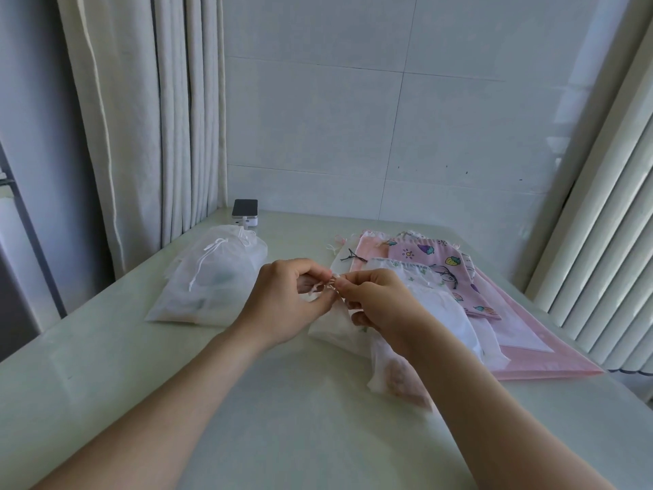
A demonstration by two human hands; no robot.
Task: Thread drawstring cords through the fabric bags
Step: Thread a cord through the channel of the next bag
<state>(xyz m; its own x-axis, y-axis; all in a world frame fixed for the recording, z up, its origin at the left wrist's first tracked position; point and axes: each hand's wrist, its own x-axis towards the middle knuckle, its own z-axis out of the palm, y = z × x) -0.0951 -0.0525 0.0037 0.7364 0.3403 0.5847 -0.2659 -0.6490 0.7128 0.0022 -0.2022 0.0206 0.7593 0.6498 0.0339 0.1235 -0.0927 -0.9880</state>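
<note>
Pinching a thin white cord (327, 285) with both sets of fingertips, left hand (282, 302) and right hand (378, 305) meet at the mouth of a small white bag (335, 327) on the table (282, 401). Purple fruit-print bag (438, 258) lies right; any lettering is too small to read.

Near-left bench (106, 401) open, also the near centre between the forearms. Mid-left blocked by the sheer white bag pile (212, 281); dark-topped device (245, 211) sits just behind it at the far edge. Centre taken: left hand (282, 305) and right hand (381, 305) both pinch the small white bag (332, 328). Right side covered far to near by the printed bag stack (434, 256) on wide pink fabric (565, 362). Far centre strip free up to the tiled wall (318, 118). Curtain (141, 136) hems the left edge, blind slats (600, 224) the right.
</note>
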